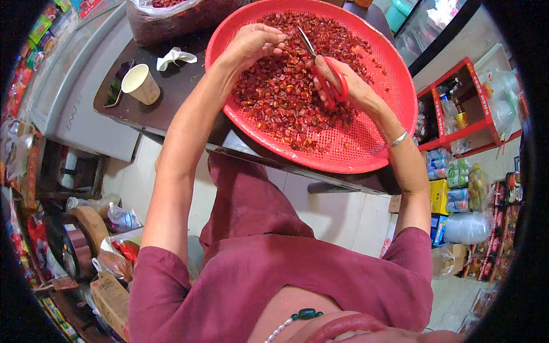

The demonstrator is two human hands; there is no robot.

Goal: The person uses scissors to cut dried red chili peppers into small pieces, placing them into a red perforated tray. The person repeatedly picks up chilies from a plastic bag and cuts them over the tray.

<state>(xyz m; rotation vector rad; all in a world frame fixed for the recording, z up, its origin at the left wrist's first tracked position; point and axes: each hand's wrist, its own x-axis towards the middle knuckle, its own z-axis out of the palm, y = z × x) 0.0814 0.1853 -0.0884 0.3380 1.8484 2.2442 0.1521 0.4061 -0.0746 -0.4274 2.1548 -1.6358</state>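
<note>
A wide, round tray of perforated red plastic (364, 156) lies on the dark table, spread with many cut pieces of dried red chili (274, 92). Over its upper left part is my left hand (257, 43), with thumb and fingertips pinched together on something small, perhaps a piece of chili. My right hand (339, 81) holds scissors with red handles (341, 88) above the tray. Their steel blades point up and left towards my left fingertips and look nearly closed. A silver bracelet circles my right wrist.
Left of the tray, the dark wooden table (180, 90) bears a paper cup (143, 85), a crumpled white tissue (176, 58) and a phone (118, 83). Behind stands a clear plastic bag of dark red contents (171, 25). A red shelf (476, 137) with bottles is at the right.
</note>
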